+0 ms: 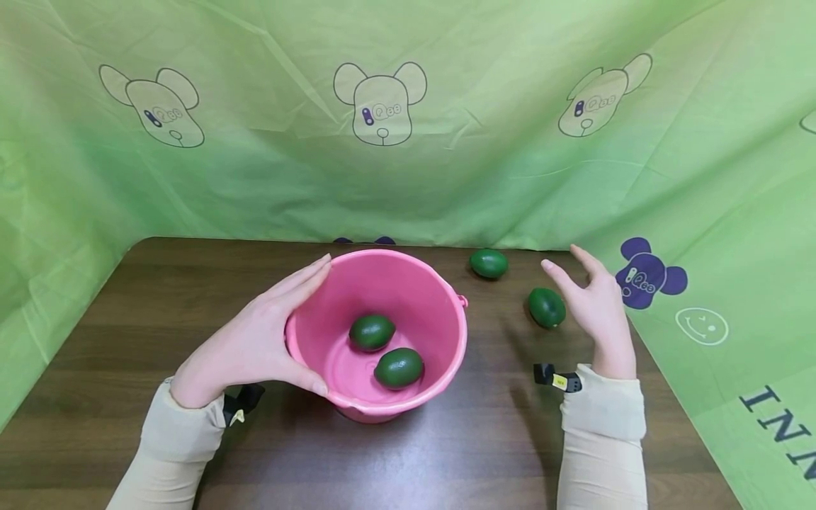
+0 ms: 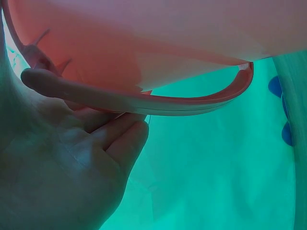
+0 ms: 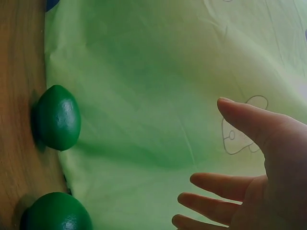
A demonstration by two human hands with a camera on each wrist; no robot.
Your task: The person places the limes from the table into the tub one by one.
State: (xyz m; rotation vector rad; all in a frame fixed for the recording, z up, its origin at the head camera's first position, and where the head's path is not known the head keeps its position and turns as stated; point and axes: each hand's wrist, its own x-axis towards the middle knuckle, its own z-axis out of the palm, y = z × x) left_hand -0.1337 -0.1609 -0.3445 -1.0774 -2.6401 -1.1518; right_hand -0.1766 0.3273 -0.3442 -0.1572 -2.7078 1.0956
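Observation:
My left hand [image 1: 255, 340] holds a pink bucket [image 1: 440, 368] by its left side, thumb at the near rim and fingers along the far rim. In the left wrist view, the bucket's handle [image 2: 182, 106] hangs across the palm side of the fingers. Two dark green limes [image 1: 372, 332] lie on the bucket's bottom. To the right, my right hand [image 1: 596, 304] hovers with thumb and fingers spread and nothing between them. Nearest to it is a lime [image 1: 546, 307] on the table, just left of the hand. Another lime [image 1: 489, 263] lies farther back, beside the bucket.
The brown wooden table [image 1: 472, 453] ends at a green cloth backdrop [image 1: 268, 177] printed with bear faces, which rises behind it and along both sides. Small black wrist cameras sit at both cuffs.

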